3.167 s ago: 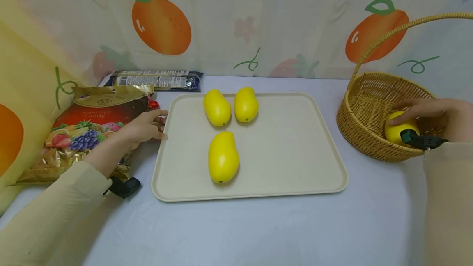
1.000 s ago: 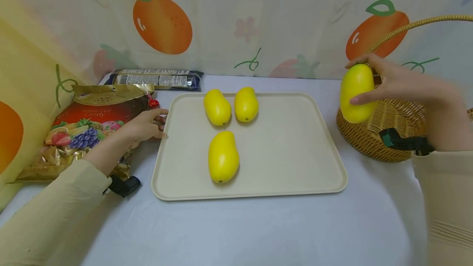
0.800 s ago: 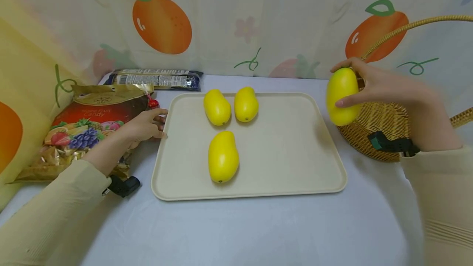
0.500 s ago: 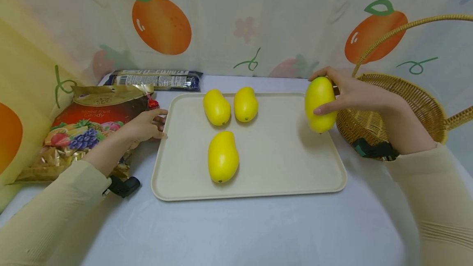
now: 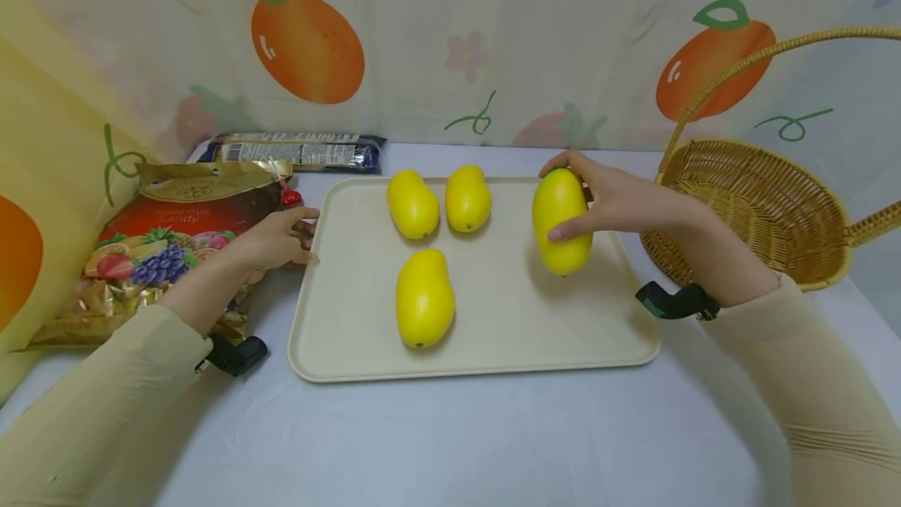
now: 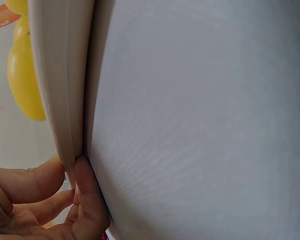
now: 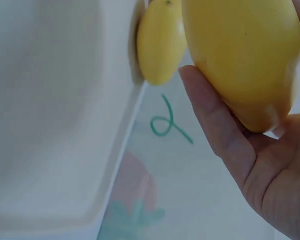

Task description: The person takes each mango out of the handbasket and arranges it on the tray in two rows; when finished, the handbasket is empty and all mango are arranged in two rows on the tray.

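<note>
In the head view my right hand (image 5: 622, 198) holds a yellow mango (image 5: 558, 213) above the right half of a beige tray (image 5: 549, 343). The right wrist view shows the thumb along one side of this mango (image 7: 245, 55). Three more mangoes lie on the tray: a back left one (image 5: 413, 204), one beside it (image 5: 468, 199) and a front one (image 5: 425, 300). At the tray's left edge, my left hand (image 5: 278, 241) pinches the rim (image 6: 65, 100) between thumb and fingers, as the left wrist view shows.
A wicker basket (image 5: 760, 210) with a tall handle stands to the right of the tray. On the left lies a fruit candy bag (image 5: 169, 249), partly behind my left forearm. A dark blue wrapped packet (image 5: 296, 153) lies along the back, before a printed curtain (image 5: 549, 37).
My right hand has lifted the mango out of the basket and carried it left over the tray. The left hand has stayed at the tray's edge.
</note>
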